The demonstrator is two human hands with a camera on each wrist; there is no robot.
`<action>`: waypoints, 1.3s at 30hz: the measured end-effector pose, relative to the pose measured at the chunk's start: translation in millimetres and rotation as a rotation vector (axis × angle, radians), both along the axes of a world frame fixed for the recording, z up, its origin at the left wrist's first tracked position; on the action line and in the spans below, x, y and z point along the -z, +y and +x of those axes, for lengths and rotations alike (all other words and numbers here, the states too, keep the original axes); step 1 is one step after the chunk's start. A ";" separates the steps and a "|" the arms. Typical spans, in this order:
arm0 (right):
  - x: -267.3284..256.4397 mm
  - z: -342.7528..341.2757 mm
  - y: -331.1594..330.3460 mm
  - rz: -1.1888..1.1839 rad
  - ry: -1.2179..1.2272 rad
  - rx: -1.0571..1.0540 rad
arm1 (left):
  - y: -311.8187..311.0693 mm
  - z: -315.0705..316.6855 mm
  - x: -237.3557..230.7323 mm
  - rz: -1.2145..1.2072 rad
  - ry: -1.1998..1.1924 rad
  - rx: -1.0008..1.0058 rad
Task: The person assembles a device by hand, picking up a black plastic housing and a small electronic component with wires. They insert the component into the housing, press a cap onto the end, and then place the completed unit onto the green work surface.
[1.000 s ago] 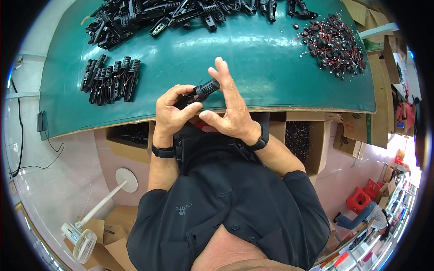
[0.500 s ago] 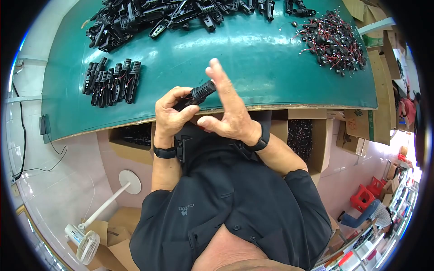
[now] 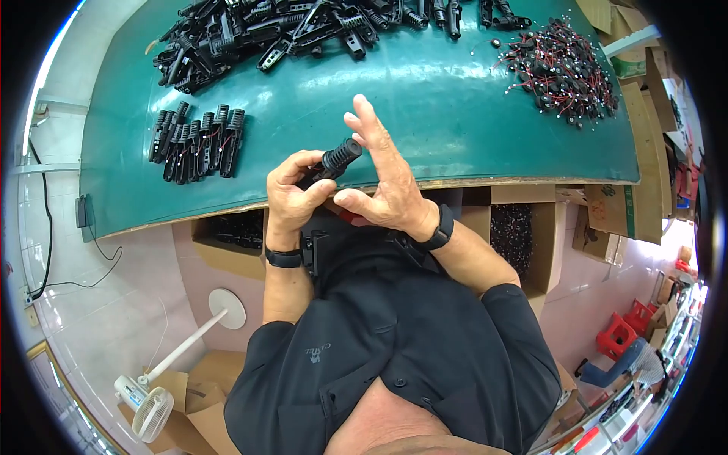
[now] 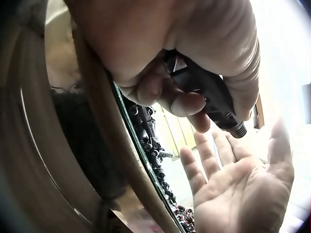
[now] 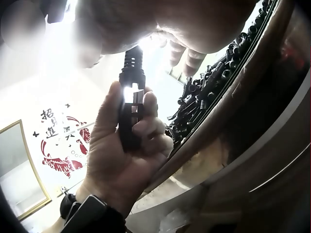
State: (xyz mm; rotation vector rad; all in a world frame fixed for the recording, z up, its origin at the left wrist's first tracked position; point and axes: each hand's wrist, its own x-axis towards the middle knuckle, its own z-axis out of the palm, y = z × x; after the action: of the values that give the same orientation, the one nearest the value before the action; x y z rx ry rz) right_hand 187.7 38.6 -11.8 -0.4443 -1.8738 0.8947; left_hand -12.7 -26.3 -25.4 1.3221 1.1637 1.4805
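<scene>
My left hand point(image 3: 292, 196) grips a black plastic housing point(image 3: 341, 156) just over the table's near edge. The ribbed round end of the piece points up and toward my right hand point(image 3: 387, 178). That hand is raised with its fingers straight and thumb spread, its palm side close by the ribbed end. From the right wrist, the housing point(image 5: 131, 109) shows an open slotted side, with the left thumb and fingers point(image 5: 154, 128) wrapped round its lower part. In the left wrist view the right palm point(image 4: 243, 196) faces the ribbed tip.
Several similar housings stand grouped point(image 3: 199, 144) at the left of the green table point(image 3: 425, 106). A large heap of black housings point(image 3: 288, 30) lies at the back. Small round parts with red wires point(image 3: 565, 72) are piled at the right. Cardboard boxes point(image 3: 546, 243) sit below the edge.
The right fingertips have shifted slightly left beside the ribbed end. The housing stands a little more upright in the left hand. The whole head view has drifted a bit.
</scene>
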 end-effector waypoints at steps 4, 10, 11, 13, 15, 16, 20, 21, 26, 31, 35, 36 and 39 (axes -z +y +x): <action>-0.5 1.3 -6.1 -0.066 0.072 0.022 | -3.6 -0.5 3.2 -0.036 -0.060 0.010; 0.5 0.6 -4.1 -0.109 0.020 0.015 | 0.7 10.8 -3.9 -0.063 0.033 -0.035; 0.0 0.3 -2.7 -0.101 0.030 -0.012 | 0.5 9.8 -7.3 -0.054 0.103 -0.087; 1.0 10.9 -0.4 -0.140 -0.031 0.006 | 2.6 2.3 -23.9 -0.045 0.290 -0.228; 1.4 13.7 0.5 -0.154 -0.054 -0.026 | 5.4 -9.6 -38.2 -0.055 0.629 -0.443; 1.0 15.6 0.8 -0.173 -0.102 -0.010 | 6.1 -19.6 -39.0 -0.057 0.638 -0.476; -3.1 18.1 0.8 -0.187 -0.213 0.026 | 14.1 -55.0 -30.9 -0.061 1.210 -0.702; -3.4 16.9 0.4 -0.177 -0.228 0.033 | 15.5 -59.6 -28.3 -0.069 1.237 -0.719; -4.3 14.8 1.2 -0.156 -0.290 0.024 | 22.2 -86.7 0.6 -0.130 1.154 -0.763; -3.0 15.9 4.0 -0.121 -0.309 -0.001 | 23.5 -96.6 6.9 -0.133 1.073 -0.828; -12.4 20.2 7.6 -0.081 -0.370 0.009 | 11.8 -89.6 -0.3 -0.083 1.096 -0.809; -18.8 21.3 11.7 -0.044 -0.399 -0.004 | 8.8 -88.1 -1.4 -0.071 1.083 -0.798; -30.4 25.4 31.5 0.029 -0.474 -0.009 | -0.8 -79.2 -2.2 -0.022 1.127 -0.824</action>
State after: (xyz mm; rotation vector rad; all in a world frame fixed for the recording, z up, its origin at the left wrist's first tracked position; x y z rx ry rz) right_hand 213.1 70.1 18.6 -0.6754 -2.3153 0.8147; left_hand -91.9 -27.1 -23.2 1.8295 2.6717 1.1371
